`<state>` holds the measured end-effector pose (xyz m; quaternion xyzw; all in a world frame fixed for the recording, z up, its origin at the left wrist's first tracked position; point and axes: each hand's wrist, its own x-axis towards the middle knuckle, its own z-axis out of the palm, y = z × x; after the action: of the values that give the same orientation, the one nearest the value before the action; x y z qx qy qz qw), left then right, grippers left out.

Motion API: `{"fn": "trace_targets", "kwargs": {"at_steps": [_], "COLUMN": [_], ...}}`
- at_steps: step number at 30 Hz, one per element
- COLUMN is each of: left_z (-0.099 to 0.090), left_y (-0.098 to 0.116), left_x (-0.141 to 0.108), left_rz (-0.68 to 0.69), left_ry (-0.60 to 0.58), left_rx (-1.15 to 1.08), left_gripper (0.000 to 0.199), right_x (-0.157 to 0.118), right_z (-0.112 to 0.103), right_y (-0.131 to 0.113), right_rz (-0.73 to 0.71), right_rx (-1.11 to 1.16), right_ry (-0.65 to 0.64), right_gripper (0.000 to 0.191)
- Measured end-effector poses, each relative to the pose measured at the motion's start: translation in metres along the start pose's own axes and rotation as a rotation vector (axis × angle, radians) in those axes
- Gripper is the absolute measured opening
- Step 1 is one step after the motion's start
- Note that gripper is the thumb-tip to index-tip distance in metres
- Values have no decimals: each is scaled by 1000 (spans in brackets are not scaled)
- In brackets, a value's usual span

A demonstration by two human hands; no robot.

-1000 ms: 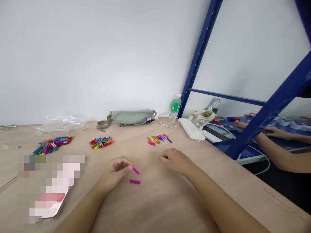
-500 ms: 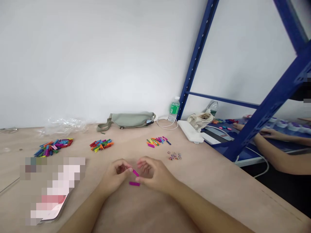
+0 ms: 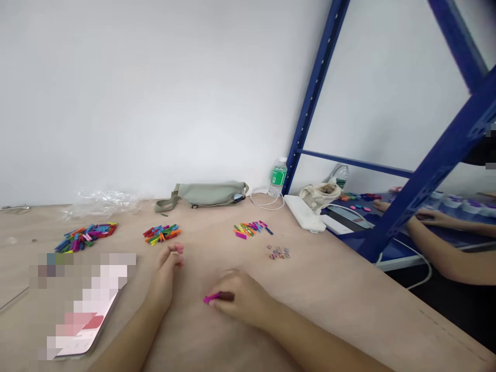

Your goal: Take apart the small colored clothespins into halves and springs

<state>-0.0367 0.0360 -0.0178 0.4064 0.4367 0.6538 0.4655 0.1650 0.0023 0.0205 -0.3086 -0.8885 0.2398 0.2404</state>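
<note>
Two hands show on my feed: the right hand point(image 3: 242, 298) pinches a magenta mini clothespin point(image 3: 212, 298) low against the plywood surface point(image 3: 349, 315), steadying it, while the left hand point(image 3: 167, 271) curls empty.

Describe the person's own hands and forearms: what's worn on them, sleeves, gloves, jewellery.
The left hand and right hand are bare: no gloves, and no rings or bracelets show. The left forearm and right forearm are bare too, with no sleeve in view.
</note>
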Motion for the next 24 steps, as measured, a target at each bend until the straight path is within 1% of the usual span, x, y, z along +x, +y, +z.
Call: {"fn": "trace_targets", "kwargs": {"at_steps": [2,5,8,10,12,14,15,17,19,22,24], "left_z": [-2,-3,-2,-2,-1,0,0,1,1,0,0], "left_y": [-4,-7,-8,-7,-6,-6,-5,-5,-5,-4,-4], "left_x": [4,7,8,8,7,6,6,6,6,8,8], "left_rz": [-23,-51,-54,-57,-60,-62,-61,-55,-43,-26,-18], "left_ry": [28,38,44,48,53,57,61,75,94,118,131], "left_rx": [-54,-123,-139,-152,-169,-191,-205,-237,-274,-324,-350], "left_gripper": [14,16,16,15,14,13,12,11,11,10,10], "right_x": [1,4,10,18,27,38,46,64,87,127,150], "right_z": [-1,-10,-29,-46,-61,-72,-73,-69,-53,-16,10], "right_y": [3,14,33,48,62,72,74,73,66,54,50], "right_rz": [-42,-36,64,188,293,332,334,310,259,179,166], "right_rx": [-2,-32,-141,-237,-309,-330,-332,-321,-288,-200,-144], "right_ry": [-44,-42,37,172,262,282,280,263,237,189,191], "right_gripper": [15,17,19,20,21,24,25,26,26,28,30]}}
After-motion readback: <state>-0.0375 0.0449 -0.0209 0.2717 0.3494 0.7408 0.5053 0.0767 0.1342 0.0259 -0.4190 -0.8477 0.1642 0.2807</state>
